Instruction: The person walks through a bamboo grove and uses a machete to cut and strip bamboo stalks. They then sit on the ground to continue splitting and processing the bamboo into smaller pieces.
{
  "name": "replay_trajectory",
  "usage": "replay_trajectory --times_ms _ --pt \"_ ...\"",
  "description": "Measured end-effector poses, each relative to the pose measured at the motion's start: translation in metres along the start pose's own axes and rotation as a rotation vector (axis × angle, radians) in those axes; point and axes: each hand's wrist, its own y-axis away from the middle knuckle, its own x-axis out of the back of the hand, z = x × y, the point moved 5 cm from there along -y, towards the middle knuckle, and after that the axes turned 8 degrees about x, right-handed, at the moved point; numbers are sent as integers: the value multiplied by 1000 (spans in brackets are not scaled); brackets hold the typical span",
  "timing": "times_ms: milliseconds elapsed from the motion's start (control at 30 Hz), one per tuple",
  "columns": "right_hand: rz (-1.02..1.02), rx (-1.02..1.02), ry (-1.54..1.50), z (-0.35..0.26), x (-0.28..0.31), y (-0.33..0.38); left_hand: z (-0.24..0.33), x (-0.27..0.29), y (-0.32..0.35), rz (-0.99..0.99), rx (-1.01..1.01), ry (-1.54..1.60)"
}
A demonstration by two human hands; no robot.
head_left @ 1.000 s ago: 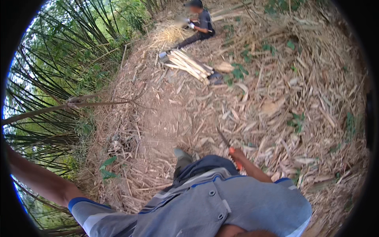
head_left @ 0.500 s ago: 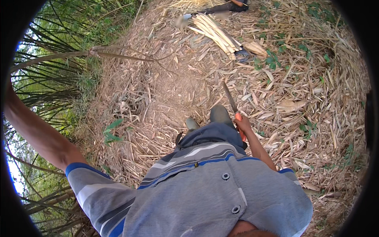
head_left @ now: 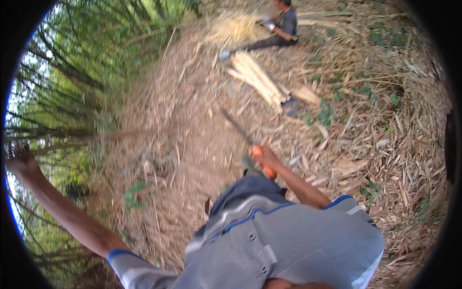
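Observation:
My right hand [head_left: 267, 158] is closed round the orange handle of what looks like a pruning saw [head_left: 237, 126]. Its long, narrow dark blade points away and to the left, above the ground; any teeth are too blurred to make out. At the far left, my left hand [head_left: 21, 161] is raised on an outstretched arm, fingers apart, with nothing seen in it. A blurred brown branch [head_left: 103, 136] runs sideways from near that hand toward the middle.
Ahead lies a bundle of pale split sticks [head_left: 260, 79]. Beyond it a person [head_left: 287, 26] sits on the ground beside a heap of straw-coloured strips [head_left: 236, 30]. Green bamboo thicket [head_left: 86, 58] lines the left side. Dry leaves [head_left: 356, 164] cover the ground at right.
My left hand has come into view with its fingers apart. The branch at left appears lower. The saw has swung left and forward in my right hand, and the seated person shows more fully.

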Motion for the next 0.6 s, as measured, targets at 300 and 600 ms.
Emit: replay_trajectory --times_ms 300,600 --pt "-164 -22 317 -41 38 -54 -56 -36 177 383 13 -126" --pt "-101 -29 333 -37 38 -36 -116 -18 226 327 160 -118"
